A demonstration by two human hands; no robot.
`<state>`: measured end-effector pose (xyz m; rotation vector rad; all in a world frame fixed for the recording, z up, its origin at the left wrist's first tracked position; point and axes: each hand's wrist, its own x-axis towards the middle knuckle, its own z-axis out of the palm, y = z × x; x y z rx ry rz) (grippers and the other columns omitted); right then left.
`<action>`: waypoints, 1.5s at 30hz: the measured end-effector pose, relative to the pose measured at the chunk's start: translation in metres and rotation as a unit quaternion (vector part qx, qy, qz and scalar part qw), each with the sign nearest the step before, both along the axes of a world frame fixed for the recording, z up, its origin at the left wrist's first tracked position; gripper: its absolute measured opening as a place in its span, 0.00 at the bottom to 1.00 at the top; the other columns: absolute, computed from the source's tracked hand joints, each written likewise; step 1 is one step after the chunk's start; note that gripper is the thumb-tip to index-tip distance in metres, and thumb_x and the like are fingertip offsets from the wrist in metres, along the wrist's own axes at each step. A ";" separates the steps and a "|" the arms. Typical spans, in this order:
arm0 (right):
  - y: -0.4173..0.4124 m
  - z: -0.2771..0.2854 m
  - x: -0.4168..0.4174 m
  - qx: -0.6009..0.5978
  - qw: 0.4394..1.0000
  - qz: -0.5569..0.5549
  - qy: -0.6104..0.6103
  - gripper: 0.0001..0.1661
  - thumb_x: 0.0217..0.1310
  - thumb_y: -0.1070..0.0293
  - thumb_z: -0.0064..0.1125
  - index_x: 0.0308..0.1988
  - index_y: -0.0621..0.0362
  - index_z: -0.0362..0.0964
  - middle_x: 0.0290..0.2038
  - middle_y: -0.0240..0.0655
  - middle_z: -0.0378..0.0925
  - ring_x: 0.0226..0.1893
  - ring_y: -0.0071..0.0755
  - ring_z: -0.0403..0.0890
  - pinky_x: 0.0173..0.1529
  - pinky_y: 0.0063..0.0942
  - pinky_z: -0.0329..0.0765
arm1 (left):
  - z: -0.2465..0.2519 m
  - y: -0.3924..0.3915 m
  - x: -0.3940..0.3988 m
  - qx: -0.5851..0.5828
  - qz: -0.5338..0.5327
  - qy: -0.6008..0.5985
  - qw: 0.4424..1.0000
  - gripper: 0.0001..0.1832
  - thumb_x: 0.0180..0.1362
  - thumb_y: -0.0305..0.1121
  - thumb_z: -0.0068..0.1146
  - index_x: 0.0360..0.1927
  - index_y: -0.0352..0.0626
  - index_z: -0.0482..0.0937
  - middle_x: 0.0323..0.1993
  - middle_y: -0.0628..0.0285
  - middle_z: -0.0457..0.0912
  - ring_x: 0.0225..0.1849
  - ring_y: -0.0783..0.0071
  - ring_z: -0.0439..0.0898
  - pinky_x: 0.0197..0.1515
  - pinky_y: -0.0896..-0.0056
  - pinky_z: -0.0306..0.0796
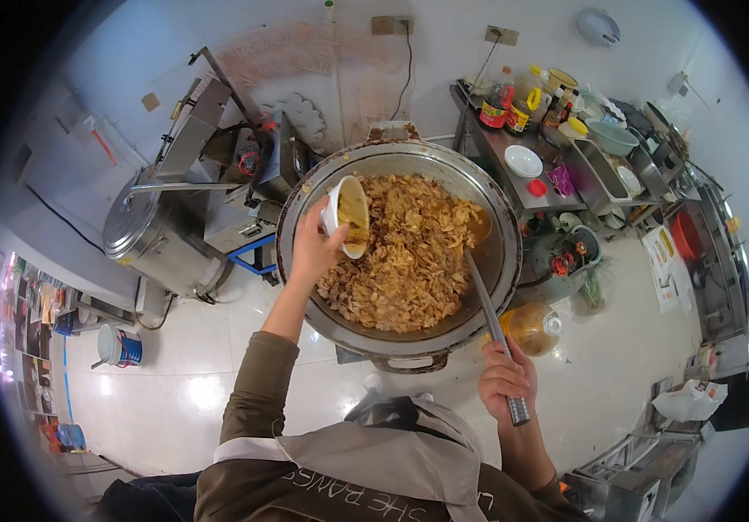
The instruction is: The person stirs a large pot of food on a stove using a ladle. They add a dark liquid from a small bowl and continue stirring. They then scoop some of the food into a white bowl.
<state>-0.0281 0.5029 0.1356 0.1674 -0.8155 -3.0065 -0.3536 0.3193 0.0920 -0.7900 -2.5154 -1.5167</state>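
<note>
A wide metal pan (400,344) with two handles stands before me, holding a heap of browned, shredded or sliced food (407,261) that looks like cooked meat. My left hand (317,245) grips a white bowl (331,215), tilted over the left part of the pan; brown residue coats its inside. In my right hand (507,378) is the long metal handle of a ladle or spatula (488,307), and its head lies hidden in the food at the pan's right side. Brownish liquid shows along that side.
A large oil jug (531,329) stands right of the pan. Sauce bottles (497,101), a white plate (523,161) and a red lid (537,188) are on the steel table (511,192). At left stand a lidded steel pot (165,248) and a white bucket (110,344).
</note>
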 end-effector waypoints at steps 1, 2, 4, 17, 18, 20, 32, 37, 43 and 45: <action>-0.004 0.005 -0.001 0.007 1.000 0.016 0.012 0.23 0.70 0.54 0.37 0.37 0.66 0.63 0.14 0.26 0.62 0.08 0.19 0.66 0.12 0.18 0.68 | -0.013 0.002 -0.009 0.067 -0.016 -0.011 0.998 0.33 0.55 0.34 0.61 0.63 0.45 0.62 0.43 0.52 0.72 0.37 0.67 0.75 0.38 0.68 0.71; -0.007 0.011 -0.002 0.013 0.999 0.033 0.017 0.23 0.70 0.54 0.37 0.37 0.66 0.63 0.15 0.26 0.62 0.08 0.19 0.67 0.12 0.19 0.69 | -0.026 -0.003 -0.012 0.115 -0.023 -0.117 0.986 0.32 0.56 0.34 0.60 0.63 0.45 0.61 0.41 0.54 0.74 0.35 0.69 0.76 0.35 0.70 0.71; -0.010 0.019 -0.002 0.029 0.998 0.050 0.024 0.23 0.71 0.53 0.35 0.37 0.65 0.63 0.15 0.27 0.62 0.08 0.19 0.67 0.12 0.20 0.69 | -0.013 0.019 0.000 0.186 -0.034 -0.230 0.955 0.30 0.60 0.33 0.56 0.64 0.44 0.59 0.36 0.58 0.78 0.30 0.75 0.78 0.26 0.73 0.72; -0.034 0.042 -0.001 0.425 0.873 0.217 -0.103 0.25 0.71 0.47 0.33 0.34 0.56 0.64 0.13 0.25 0.58 0.07 0.21 0.57 0.12 0.24 0.62 | -0.006 0.029 0.020 0.250 -0.036 -0.428 0.868 0.22 0.68 0.43 0.41 0.61 0.47 0.59 0.44 0.57 0.76 0.39 0.67 0.81 0.37 0.68 0.81; -0.034 0.046 0.000 0.501 0.825 0.225 -0.136 0.23 0.71 0.48 0.34 0.33 0.56 0.64 0.13 0.26 0.58 0.07 0.22 0.58 0.12 0.24 0.62 | -0.005 0.027 0.022 0.252 -0.033 -0.430 0.867 0.22 0.68 0.42 0.40 0.61 0.47 0.58 0.47 0.55 0.75 0.41 0.66 0.81 0.39 0.65 0.81; -0.034 0.052 0.001 0.638 0.707 0.233 -0.198 0.21 0.71 0.51 0.36 0.31 0.56 0.62 0.12 0.28 0.59 0.06 0.23 0.59 0.12 0.25 0.62 | -0.005 0.025 0.026 0.288 -0.024 -0.445 0.848 0.19 0.68 0.41 0.41 0.58 0.46 0.59 0.43 0.56 0.76 0.38 0.67 0.81 0.37 0.66 0.82; -0.021 0.015 0.025 0.983 0.055 0.067 -0.162 0.16 0.64 0.57 0.50 0.35 0.59 0.60 0.19 0.48 0.75 0.20 0.59 0.75 0.24 0.48 0.71 | -0.008 0.026 0.036 0.360 -0.055 -0.449 0.816 0.20 0.69 0.39 0.35 0.61 0.49 0.54 0.55 0.53 0.68 0.49 0.59 0.77 0.43 0.59 0.81; -0.026 -0.004 0.016 0.981 -0.078 0.060 -0.169 0.18 0.63 0.54 0.49 0.35 0.59 0.61 0.21 0.45 0.77 0.20 0.54 0.78 0.25 0.47 0.73 | -0.004 0.033 0.043 0.384 -0.060 -0.415 0.823 0.16 0.67 0.36 0.41 0.55 0.49 0.53 0.47 0.55 0.69 0.42 0.65 0.79 0.42 0.60 0.82; -0.038 -0.016 -0.003 0.976 -0.125 0.056 -0.172 0.18 0.63 0.53 0.48 0.34 0.58 0.62 0.21 0.42 0.77 0.20 0.50 0.79 0.24 0.46 0.74 | -0.010 0.047 0.049 0.403 -0.001 -0.374 0.835 0.21 0.66 0.33 0.44 0.55 0.50 0.48 0.45 0.56 0.69 0.37 0.69 0.77 0.37 0.65 0.81; -0.038 -0.019 -0.006 0.970 -0.147 0.056 -0.183 0.17 0.63 0.54 0.48 0.34 0.58 0.62 0.21 0.41 0.77 0.20 0.50 0.79 0.24 0.46 0.74 | -0.015 0.053 0.047 0.405 0.025 -0.362 0.839 0.22 0.65 0.32 0.45 0.55 0.50 0.47 0.45 0.56 0.69 0.37 0.70 0.77 0.35 0.67 0.80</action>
